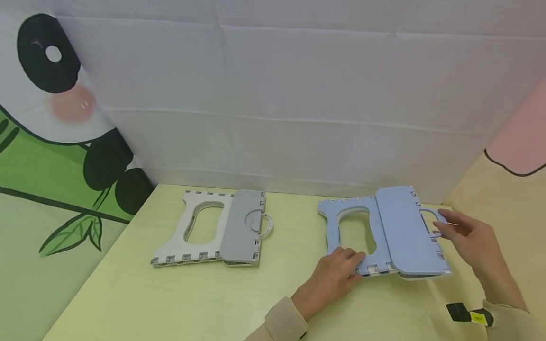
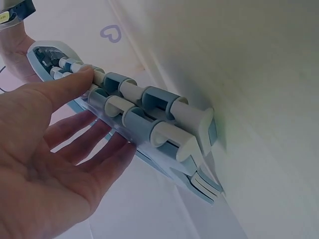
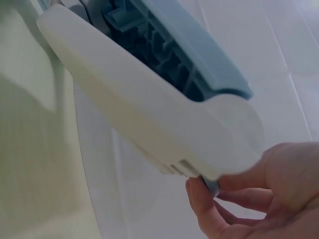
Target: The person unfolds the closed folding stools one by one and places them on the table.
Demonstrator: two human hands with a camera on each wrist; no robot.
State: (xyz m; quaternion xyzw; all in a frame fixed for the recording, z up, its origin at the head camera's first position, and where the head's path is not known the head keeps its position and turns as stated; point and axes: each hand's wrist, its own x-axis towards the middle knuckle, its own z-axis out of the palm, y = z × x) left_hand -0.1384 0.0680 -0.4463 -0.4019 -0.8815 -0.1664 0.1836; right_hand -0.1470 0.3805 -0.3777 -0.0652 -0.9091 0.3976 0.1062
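Observation:
A folded blue step stool lies at the right of the table, tilted, its handle end raised and its leg end close over the tabletop. My left hand grips the near edge of its legs, thumb over the hinged edge and fingers beneath in the left wrist view. At the far right, my right hand pinches the stool's loop handle. From the right wrist view, the stool's pale underside hides most of that handle. A folded grey-and-white step stool lies flat to the left, apart from both hands.
Both stools are on a pale yellow table. Behind it hangs a creased white cloth. A panel with a cartoon print borders the left side, and a beige wall stands close beyond my right hand.

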